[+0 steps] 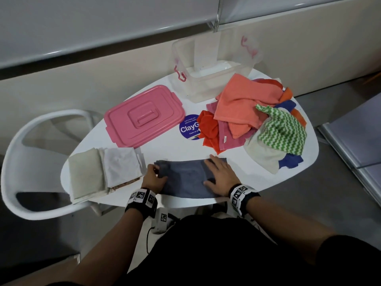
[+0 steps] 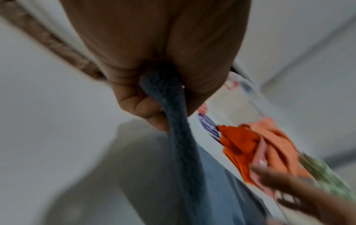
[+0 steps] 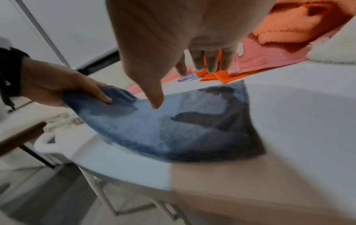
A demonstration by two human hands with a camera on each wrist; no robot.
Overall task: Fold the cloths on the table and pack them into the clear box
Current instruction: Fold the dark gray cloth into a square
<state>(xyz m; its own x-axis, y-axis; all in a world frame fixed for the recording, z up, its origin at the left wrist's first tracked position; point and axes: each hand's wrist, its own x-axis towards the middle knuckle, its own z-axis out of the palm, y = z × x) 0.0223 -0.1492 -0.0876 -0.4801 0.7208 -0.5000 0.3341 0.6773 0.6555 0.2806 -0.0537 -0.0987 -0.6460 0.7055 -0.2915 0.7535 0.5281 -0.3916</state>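
A grey-blue cloth (image 1: pixel 186 180) lies partly folded at the table's near edge. My left hand (image 1: pixel 153 175) pinches its left end, the fabric bunched between thumb and fingers (image 2: pixel 146 106). My right hand (image 1: pixel 219 175) lies flat with straight fingers over the cloth's right part (image 3: pixel 192 121). A stack of folded beige and white cloths (image 1: pixel 103 172) sits at the left. The clear box (image 1: pixel 208 79) stands open at the table's far side. A heap of unfolded cloths (image 1: pixel 255 116), orange, pink, green-striped and blue, covers the right.
The pink lid (image 1: pixel 144 116) lies left of centre on the white table (image 1: pixel 169 147), beside a round blue sticker (image 1: pixel 190 127). A white chair (image 1: pixel 26 162) stands at the left. A wall runs behind the box.
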